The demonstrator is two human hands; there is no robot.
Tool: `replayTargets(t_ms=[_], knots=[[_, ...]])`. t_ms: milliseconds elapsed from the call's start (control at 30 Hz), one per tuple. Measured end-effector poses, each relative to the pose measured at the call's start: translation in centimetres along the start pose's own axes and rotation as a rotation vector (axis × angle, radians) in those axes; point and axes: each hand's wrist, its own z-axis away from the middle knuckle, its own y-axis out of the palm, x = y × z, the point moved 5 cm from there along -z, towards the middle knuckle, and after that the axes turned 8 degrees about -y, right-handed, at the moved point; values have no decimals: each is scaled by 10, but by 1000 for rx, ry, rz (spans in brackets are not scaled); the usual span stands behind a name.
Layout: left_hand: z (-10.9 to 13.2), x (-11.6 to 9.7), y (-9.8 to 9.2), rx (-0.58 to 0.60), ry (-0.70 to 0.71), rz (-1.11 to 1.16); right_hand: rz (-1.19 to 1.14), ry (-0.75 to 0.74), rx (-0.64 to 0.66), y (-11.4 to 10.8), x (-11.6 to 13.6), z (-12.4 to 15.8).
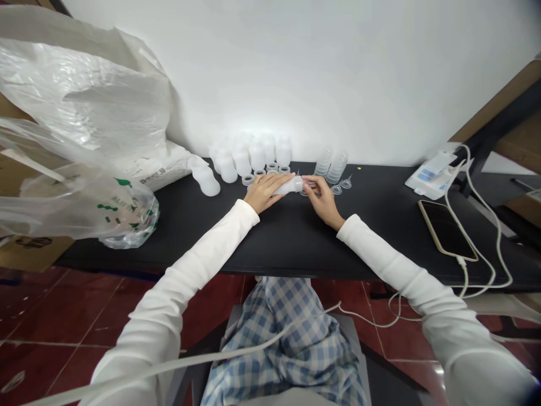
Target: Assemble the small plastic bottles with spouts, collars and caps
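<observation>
Working the view from the head camera, with 12 o'clock as straight ahead from my hands. Both hands are at the middle of the black table point(380, 251), over a translucent plastic bottle point(287, 185) lying on its side, neck pointing to my 3 o'clock. My left hand point(264, 192) lies over the bottle's body, fingers together and clamped on it. My right hand point(323, 200) is at the neck end, fingertips point(310, 180) drawn together there. Poor view at that spot: they may be on the neck or on a small clear part, I can't tell which.

At 12 o'clock, a row of upright translucent bottles point(249, 156) stands against the white wall point(321, 67), with a further bottle point(205, 180) tipped over at 10 o'clock. Their contents can't be made out. Small clear rings point(271, 167) sit in front of the row, just beside my fingers. At 1 o'clock are two stacks of clear cups point(337, 167), and small clear funnel-shaped pieces point(346, 182) lie just in front of them.

At 9 o'clock, a printed clear plastic bag point(127, 217) sits at the table's end under a large white plastic bag point(76, 96). A smartphone point(448, 230) lies at 3 o'clock, with a white cable point(482, 237) beside it.
</observation>
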Motion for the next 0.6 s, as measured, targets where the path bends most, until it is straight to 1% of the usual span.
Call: replayTargets(t_ms=[100, 233, 467, 533, 600], knots=[[0, 3, 4, 33, -11, 21, 36, -64, 56, 1, 5, -1], [1, 4, 5, 47, -7, 14, 113, -197, 96, -1, 12, -2], [1, 2, 6, 52, -16, 22, 382, -478, 214, -2, 27, -1], [1, 2, 6, 45, -19, 32, 417, -526, 234, -1, 30, 0], [2, 3, 6, 51, -11, 38, 413, -543, 230, -2, 31, 0]])
